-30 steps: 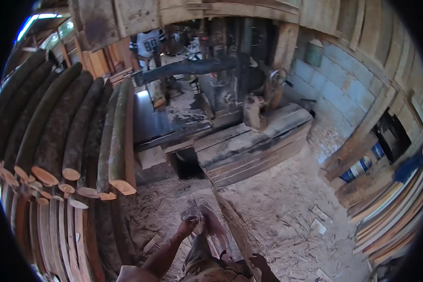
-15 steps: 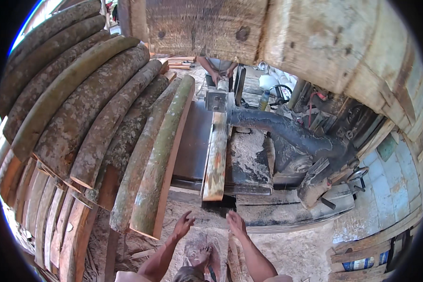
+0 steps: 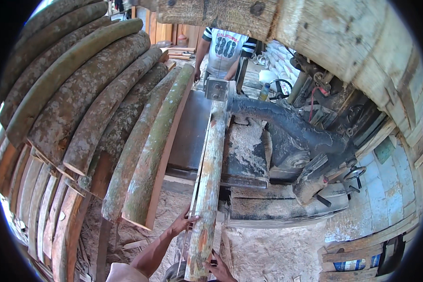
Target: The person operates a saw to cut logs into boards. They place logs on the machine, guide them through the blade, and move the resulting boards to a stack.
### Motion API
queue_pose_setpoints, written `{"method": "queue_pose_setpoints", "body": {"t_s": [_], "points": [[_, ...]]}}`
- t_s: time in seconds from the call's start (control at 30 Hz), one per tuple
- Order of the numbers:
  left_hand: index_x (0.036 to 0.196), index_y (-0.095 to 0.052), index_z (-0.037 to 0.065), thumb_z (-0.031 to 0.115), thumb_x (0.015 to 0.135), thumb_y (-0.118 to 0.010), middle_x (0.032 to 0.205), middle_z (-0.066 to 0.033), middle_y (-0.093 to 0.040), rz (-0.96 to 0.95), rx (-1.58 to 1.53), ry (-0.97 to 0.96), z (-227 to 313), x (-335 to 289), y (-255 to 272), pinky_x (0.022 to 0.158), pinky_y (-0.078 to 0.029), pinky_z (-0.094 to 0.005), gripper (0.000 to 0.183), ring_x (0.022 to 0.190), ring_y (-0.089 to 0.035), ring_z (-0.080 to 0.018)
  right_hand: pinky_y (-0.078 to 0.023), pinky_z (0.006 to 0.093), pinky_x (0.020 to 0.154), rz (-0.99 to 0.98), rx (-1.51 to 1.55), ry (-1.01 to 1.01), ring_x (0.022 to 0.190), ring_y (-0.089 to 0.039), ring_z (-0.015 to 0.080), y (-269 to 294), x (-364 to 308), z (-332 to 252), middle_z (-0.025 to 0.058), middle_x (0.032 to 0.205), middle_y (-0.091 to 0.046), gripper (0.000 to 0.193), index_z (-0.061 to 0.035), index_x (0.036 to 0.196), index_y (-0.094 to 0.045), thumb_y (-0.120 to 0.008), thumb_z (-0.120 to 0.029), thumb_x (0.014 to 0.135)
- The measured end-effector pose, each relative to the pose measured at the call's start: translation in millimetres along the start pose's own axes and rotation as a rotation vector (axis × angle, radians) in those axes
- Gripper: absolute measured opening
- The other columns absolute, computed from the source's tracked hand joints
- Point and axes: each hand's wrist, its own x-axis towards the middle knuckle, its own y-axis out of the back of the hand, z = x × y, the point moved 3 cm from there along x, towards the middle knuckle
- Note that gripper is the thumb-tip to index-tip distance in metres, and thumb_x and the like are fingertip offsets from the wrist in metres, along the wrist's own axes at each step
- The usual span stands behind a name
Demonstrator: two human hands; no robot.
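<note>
A long log [image 3: 207, 197] with patchy pale bark lies lengthwise on the saw machine's dark metal table [image 3: 188, 131]. Its near end juts well past the table's front edge, toward my body. A thin strip runs along its left side. My left hand [image 3: 185, 222] grips that side, fingers against the strip and bark. Close to the near end, my right hand [image 3: 217, 269] holds the log from the right, with part of the fingers hidden behind it. The far end reaches the metal guide block [image 3: 216, 89].
Bark-covered logs [image 3: 94, 89] are stacked at the left, close to my left arm. Sawdust covers the machine's right side [image 3: 249, 150]. A co-worker [image 3: 223, 51] in a white shirt stands beyond the saw. A big wooden beam [image 3: 324, 33] hangs overhead; a handwheel [image 3: 355, 174] sits right.
The log has come toward me, past the table edge. My hands, apart and empty before, now hold it. The co-worker, earlier bent with hands at the far end, stands more upright.
</note>
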Motion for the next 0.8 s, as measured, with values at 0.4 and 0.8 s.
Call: {"method": "queue_pose_setpoints", "body": {"t_s": [0.4,0.8], "points": [[0.145,-0.008,0.011,0.02,0.082,-0.067,0.135,-0.0132,-0.041,-0.051,0.045,-0.158,-138,-164,-53,0.098,-0.036,-0.033,0.087,0.118,-0.045,-0.0204,-0.047,0.027,0.063,0.006,-0.054,-0.058,0.08,-0.056,0.0138,-47,-196,90,0.0062,0.094,-0.06,0.062,-0.0059,0.137,-0.035,-0.065,-0.018,0.084],[0.145,-0.006,0.016,0.017,0.085,-0.064,0.122,-0.0123,-0.053,0.066,-0.045,-0.148,-225,-279,-61,0.093,-0.041,-0.0307,0.084,0.111,-0.05,-0.0177,-0.048,0.028,0.064,0.0,0.091,0.091,0.082,-0.056,0.0144,-85,-308,116,0.007,0.096,-0.06,0.057,-0.0063,0.134,-0.04,-0.065,-0.016,0.084]]}}
